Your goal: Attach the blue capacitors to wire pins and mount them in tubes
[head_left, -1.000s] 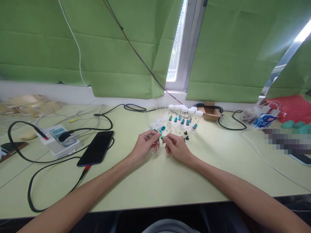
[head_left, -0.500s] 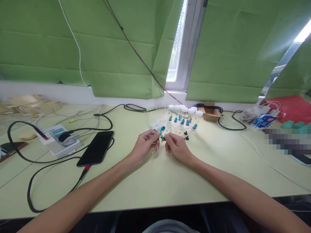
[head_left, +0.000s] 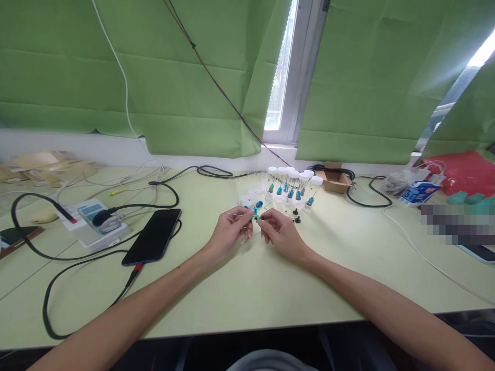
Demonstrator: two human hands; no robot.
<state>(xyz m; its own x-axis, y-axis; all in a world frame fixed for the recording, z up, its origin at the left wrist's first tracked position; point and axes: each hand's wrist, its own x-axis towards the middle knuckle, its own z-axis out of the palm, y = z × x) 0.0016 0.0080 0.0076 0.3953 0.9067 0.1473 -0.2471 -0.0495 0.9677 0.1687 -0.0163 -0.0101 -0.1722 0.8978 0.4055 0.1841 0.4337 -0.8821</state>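
Above the middle of the table, my left hand point(head_left: 231, 230) pinches a small green part point(head_left: 254, 218) with thin pale wires trailing back over the fingers. Close against its right end, the thumb and fingertips of my right hand point(head_left: 281, 233) are pressed together; a small dark piece seems to be between them, too small to name. Just beyond the hands lie loose blue parts point(head_left: 259, 204). To the right are small black pieces point(head_left: 297, 219) with thin leads. Behind stand several clear vials with white caps point(head_left: 293, 175), holding blue and green parts with wires.
A black smartphone point(head_left: 152, 237) with a cable lies left of my arm, near a white power strip point(head_left: 98, 224). An open cardboard box point(head_left: 335, 180) stands at the back right, with a blue-and-white packet point(head_left: 419, 193) farther right. Cables cross both sides.
My right hand has shifted slightly left, its fingertips closer to the green part. My left hand keeps its pinch with hardly any movement.
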